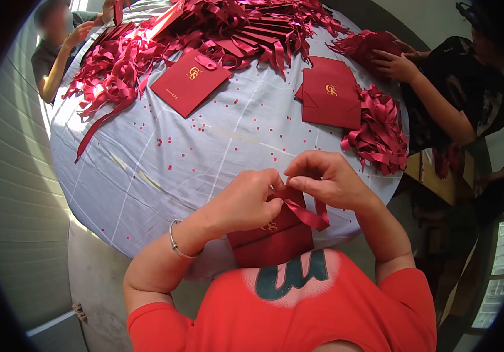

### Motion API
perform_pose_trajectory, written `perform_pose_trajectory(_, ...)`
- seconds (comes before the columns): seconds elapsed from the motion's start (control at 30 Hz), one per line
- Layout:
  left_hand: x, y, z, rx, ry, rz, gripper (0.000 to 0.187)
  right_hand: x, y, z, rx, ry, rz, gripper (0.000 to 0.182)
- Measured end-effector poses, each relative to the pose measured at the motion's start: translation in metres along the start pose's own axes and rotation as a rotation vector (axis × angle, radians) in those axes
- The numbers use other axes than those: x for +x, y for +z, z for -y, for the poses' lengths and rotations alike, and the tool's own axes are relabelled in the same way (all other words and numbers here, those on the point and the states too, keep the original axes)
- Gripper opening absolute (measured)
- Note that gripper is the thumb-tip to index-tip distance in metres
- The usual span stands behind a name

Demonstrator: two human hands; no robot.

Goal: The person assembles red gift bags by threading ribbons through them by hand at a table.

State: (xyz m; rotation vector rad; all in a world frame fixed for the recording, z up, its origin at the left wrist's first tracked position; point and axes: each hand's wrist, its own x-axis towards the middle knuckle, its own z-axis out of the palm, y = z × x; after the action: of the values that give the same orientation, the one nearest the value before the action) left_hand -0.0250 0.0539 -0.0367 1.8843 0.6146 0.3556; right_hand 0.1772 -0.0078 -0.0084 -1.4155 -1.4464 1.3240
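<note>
A dark red paper gift bag (272, 249) with a gold logo lies at the near edge of the table, close against my body. Over its top edge, my left hand (249, 199) is closed in a pinch on a red satin ribbon (310, 216). Thumb and forefinger of my right hand (331, 179) meet at the same ribbon, just right of the left fingertips. A loop of ribbon hangs down at the bag's right side. My fingers partly hide the bag's top edge and the spot where the ribbon meets it.
On the cloth-covered table (228, 141) lie small red paper dots, a flat red bag (190, 82), stacked bags (331, 94) and a ribbon pile (378, 132). More bags and ribbons (234, 35) heap at the back. People work at left (58, 58) and right (451, 88).
</note>
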Motion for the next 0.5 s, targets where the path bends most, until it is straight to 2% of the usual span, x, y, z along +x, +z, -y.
perform_pose_trajectory(0.03,-0.001,0.002,-0.001,0.019,0.021,-0.047,0.015,0.004,-0.004,0.001,-0.025,0.005,0.105,0.013)
perform_pose_trajectory(0.2,-0.006,0.014,0.0,0.076,0.144,-0.164,0.017,0.028,-0.018,0.01,-0.178,0.066,0.272,0.021)
perform_pose_trajectory(0.27,-0.01,0.021,-0.002,0.266,0.265,-0.245,0.02,0.04,-0.021,0.015,-0.231,0.194,0.508,0.025)
perform_pose_trajectory(0.3,-0.011,0.023,-0.002,0.323,0.296,-0.243,0.022,0.048,-0.021,0.018,-0.228,0.188,0.497,0.025)
perform_pose_trajectory(0.4,-0.018,0.024,-0.014,0.43,0.33,-0.231,0.023,0.066,-0.019,0.022,-0.309,0.325,0.884,0.033)
perform_pose_trajectory(0.5,-0.017,0.024,-0.012,0.434,0.283,-0.266,0.022,0.07,-0.016,0.005,-0.173,0.441,0.768,0.033)
